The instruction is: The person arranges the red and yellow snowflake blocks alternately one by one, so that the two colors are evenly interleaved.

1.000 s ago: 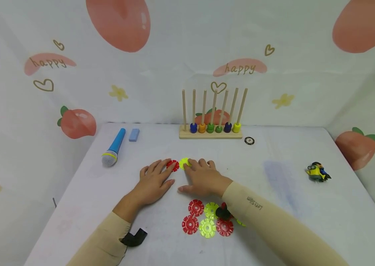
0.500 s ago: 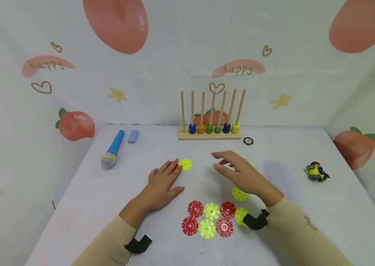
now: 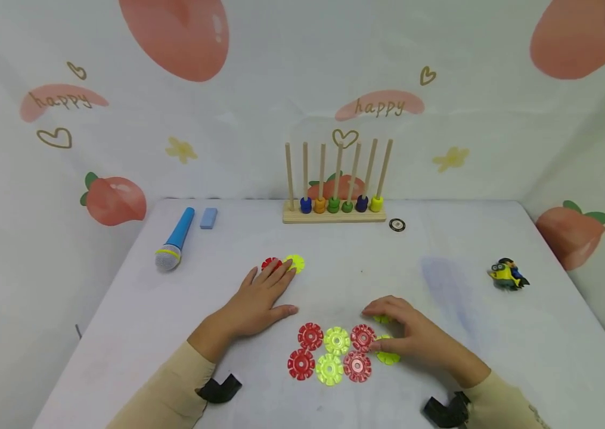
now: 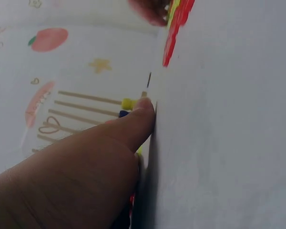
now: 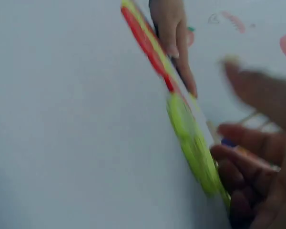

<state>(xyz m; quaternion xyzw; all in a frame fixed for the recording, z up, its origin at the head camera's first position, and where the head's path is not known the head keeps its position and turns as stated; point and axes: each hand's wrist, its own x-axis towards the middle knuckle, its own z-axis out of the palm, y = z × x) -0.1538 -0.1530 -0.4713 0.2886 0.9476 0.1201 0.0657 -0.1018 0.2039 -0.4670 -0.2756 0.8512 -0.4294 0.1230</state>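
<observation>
The right hand has just crossed from the far pair of discs to the near group: a second ago its fingers lay on the far yellow disc, half a second ago it hung mid-way, and now it is over the group's edge. Reckoning from the middle of the group's six discs, with 12 o'clock pointing away from the person, it covers parts of the upper yellow disc at 2 o'clock and the lower yellow disc at 3 o'clock. Its thumb stands wide of its bent fingers; the right wrist view is blurred, and I cannot tell whether any fingertip touches a disc, but nothing appears gripped. The left hand has hardly moved: at 11 o'clock its fingers, spread fairly straight, rest over the far red disc, one fingertip reaching the near edge of the far yellow disc. I judge that this splits the work between two spots, the left hand steadying the far pair while the right attends to the loose yellow discs. Back on the worktop, the abacus at 12 o'clock and the mic at 10 have not been disturbed.
</observation>
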